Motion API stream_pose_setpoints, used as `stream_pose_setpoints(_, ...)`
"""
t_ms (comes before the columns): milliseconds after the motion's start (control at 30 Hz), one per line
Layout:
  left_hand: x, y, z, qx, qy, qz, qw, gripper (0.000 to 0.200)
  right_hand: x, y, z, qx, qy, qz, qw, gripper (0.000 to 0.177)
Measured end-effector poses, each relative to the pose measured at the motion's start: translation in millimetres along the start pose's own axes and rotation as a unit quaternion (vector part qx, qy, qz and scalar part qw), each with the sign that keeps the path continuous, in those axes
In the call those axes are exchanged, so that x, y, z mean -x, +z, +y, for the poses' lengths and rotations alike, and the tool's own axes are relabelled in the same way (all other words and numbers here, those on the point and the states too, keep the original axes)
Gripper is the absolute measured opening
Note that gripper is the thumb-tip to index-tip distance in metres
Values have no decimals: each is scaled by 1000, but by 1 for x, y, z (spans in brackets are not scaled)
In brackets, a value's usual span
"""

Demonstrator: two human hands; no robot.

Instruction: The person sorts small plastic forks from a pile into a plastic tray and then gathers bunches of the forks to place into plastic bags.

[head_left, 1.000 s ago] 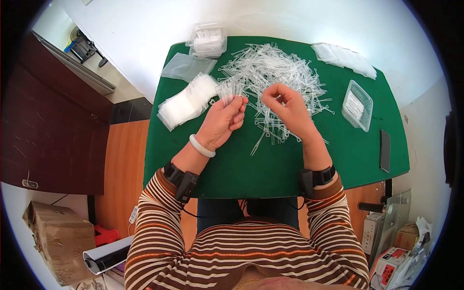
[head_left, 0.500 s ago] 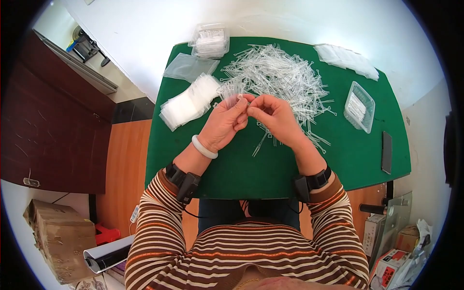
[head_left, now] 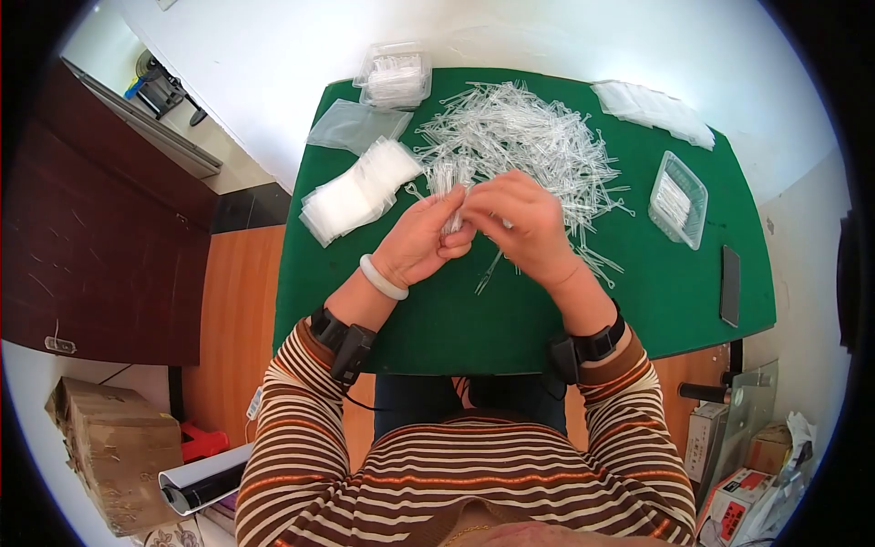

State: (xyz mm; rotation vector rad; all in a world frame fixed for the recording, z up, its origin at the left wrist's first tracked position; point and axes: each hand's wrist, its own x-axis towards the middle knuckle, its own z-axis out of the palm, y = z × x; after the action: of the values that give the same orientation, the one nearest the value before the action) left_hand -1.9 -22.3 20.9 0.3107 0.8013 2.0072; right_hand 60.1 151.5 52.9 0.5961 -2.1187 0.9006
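My left hand (head_left: 421, 239) is closed around a bunch of clear plastic picks (head_left: 447, 173), thin, with looped ends, that stick up past its thumb. Close against it, my right hand (head_left: 527, 223) has its fingers bent in toward the bunch. Its fingertips are partly hidden, and whatever they pinch is too small to make out. Just behind both hands spreads a large loose heap of the same picks (head_left: 538, 137), with a few stray ones lying toward me.
Left of the heap lie a fanned stack of white plastic bags (head_left: 360, 196) and a clear bag (head_left: 355, 128). A filled clear tub (head_left: 397, 77) stands behind them. At right are a plastic tray (head_left: 679, 201), a dark phone (head_left: 730, 287) and white bags (head_left: 652, 111) on the green table (head_left: 437, 328).
The bunch in my left hand now stands more upright and shows more clearly. My right hand has turned, with its fingers bending over beside the bunch.
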Motion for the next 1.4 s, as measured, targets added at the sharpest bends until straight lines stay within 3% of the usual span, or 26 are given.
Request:
stream_pose_setpoints(33,-1,-1,0,0,1,1,1000,22,-1,2,-1,15,-69,-29,997,12)
stream_pose_setpoints(133,-3,0,0,-45,9,67,997,22,-4,2,-3,1,-79,-27,996,14)
stream_pose_setpoints(200,1,3,-2,-68,3,51,996,22,-4,2,-4,-4,-80,-25,996,15)
stream_pose_setpoints(300,3,12,-5,-113,-11,10,993,22,-5,2,-1,-48,155,96,982,17)
stream_pose_setpoints(333,3,14,-5,-140,-36,0,989,22,-3,-1,1,-44,159,98,981,17)
stream_pose_setpoints(367,4,16,-5,-168,-60,-10,984,23,-1,-4,4,-108,247,23,963,16)
stream_pose_setpoints(433,4,13,-4,-197,-87,-21,976,23,4,-7,11,-236,405,-126,875,16)
stream_pose_setpoints(600,3,4,-4,-152,-75,-20,985,23,9,-8,24,-307,376,-116,867,17)
stream_pose_setpoints(700,3,8,-4,-117,-63,-2,991,23,9,-8,26,-372,393,-94,836,15)
stream_pose_setpoints(967,4,3,-2,-126,-122,-37,984,28,5,-14,21,-362,432,-119,817,12)
stream_pose_setpoints(1267,5,7,-1,-102,-101,-26,989,33,8,-13,28,-366,415,-81,829,13)
stream_pose_setpoints(1400,4,6,-1,-111,-113,-40,987,34,9,-12,32,-341,362,-4,867,12)
